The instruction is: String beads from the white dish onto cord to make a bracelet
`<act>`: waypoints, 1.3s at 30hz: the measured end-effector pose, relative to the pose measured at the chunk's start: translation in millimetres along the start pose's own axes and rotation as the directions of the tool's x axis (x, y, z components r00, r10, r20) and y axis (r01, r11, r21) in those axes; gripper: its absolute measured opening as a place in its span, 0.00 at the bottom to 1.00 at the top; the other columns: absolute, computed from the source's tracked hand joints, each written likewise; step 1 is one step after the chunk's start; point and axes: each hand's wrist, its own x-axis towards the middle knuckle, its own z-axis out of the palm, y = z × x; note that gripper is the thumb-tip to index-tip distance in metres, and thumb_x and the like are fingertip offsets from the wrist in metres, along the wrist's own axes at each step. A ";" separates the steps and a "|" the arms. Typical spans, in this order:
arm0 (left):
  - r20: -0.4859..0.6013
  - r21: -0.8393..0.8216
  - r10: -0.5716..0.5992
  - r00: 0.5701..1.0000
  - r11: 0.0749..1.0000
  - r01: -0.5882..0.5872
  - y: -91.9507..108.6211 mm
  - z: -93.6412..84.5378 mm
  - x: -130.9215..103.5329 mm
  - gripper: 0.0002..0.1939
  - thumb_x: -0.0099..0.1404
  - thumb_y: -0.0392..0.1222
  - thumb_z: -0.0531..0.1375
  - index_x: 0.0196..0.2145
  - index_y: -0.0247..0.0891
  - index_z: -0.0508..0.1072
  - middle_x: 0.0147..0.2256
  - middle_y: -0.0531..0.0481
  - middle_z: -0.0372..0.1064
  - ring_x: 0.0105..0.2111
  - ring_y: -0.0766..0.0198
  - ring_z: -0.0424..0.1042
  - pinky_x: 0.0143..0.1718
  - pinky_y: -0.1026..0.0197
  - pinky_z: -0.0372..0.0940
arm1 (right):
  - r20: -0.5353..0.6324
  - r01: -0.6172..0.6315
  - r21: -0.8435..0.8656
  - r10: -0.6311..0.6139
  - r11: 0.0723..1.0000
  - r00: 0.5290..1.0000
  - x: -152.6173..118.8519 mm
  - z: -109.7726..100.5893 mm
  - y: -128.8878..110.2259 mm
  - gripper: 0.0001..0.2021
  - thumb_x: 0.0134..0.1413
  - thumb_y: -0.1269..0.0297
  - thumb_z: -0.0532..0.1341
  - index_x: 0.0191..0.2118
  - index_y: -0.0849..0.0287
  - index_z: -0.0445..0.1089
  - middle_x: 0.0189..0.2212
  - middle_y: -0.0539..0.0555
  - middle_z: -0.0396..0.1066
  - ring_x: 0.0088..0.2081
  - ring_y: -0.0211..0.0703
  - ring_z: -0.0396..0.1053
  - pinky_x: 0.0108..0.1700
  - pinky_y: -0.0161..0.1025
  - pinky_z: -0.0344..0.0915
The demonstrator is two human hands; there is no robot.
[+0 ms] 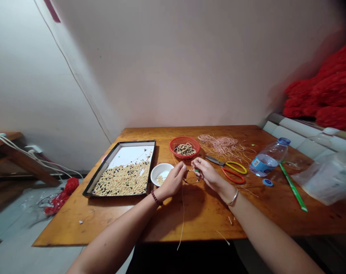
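Over the middle of the table, my left hand [175, 178] pinches a thin cord [183, 213] strung with a few dark and pale beads; its loose tail hangs down toward the table's front edge. Close by on the right, my right hand [207, 172] has its fingers closed on the same beaded cord, with a small green spot showing at the fingertips. The exact grip is too small to make out. A white bowl [157, 168] holding some pale beads stands just left of my left hand. Behind both hands is a red basket [171, 146] of strung beads.
A black-edged tray [117, 195] of loose beads lies at left. To the right are scissors [236, 167], a heap of pink cord [220, 144], a water bottle [268, 158], its blue cap [267, 182], a green strip [294, 188] and a clear plastic bag [329, 179].
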 end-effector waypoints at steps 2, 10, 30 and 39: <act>-0.026 -0.002 -0.005 1.000 1.000 0.005 -0.3 -0.1 0.5 0.16 0.70 0.50 0.45 0.29 0.38 0.58 0.26 0.55 0.57 0.27 0.67 0.57 0.31 0.64 0.56 | -0.023 0.007 -0.003 -0.007 1.000 1.000 1.6 -1.5 1.4 0.18 0.43 0.49 0.64 0.31 0.58 0.63 0.24 0.45 0.58 0.18 0.28 0.50 0.19 0.31 0.40; -0.080 0.034 -0.017 0.997 0.999 0.019 -0.2 -1.4 1.4 0.16 0.69 0.50 0.45 0.28 0.38 0.59 0.26 0.54 0.58 0.27 0.67 0.57 0.30 0.64 0.55 | -0.107 0.014 -0.027 -0.017 1.000 0.994 3.2 -4.8 -0.1 0.19 0.41 0.47 0.64 0.32 0.57 0.64 0.25 0.46 0.61 0.20 0.29 0.54 0.20 0.30 0.46; -0.165 0.062 0.009 0.986 0.998 0.001 -0.6 -4.7 1.9 0.16 0.68 0.49 0.48 0.32 0.37 0.68 0.33 0.48 0.72 0.34 0.62 0.70 0.38 0.61 0.62 | -0.260 0.061 -0.049 -0.072 0.997 0.963 9.6 -13.8 0.7 0.20 0.43 0.45 0.63 0.30 0.57 0.62 0.27 0.47 0.64 0.21 0.31 0.60 0.21 0.31 0.54; -0.201 0.019 0.010 0.980 1.000 -0.006 0.0 -4.8 4.4 0.16 0.67 0.50 0.50 0.33 0.37 0.69 0.34 0.47 0.70 0.37 0.61 0.69 0.43 0.59 0.62 | -0.310 0.082 -0.060 -0.097 0.995 0.946 12.1 -15.6 1.7 0.22 0.41 0.43 0.63 0.30 0.57 0.62 0.26 0.47 0.65 0.20 0.31 0.60 0.20 0.30 0.52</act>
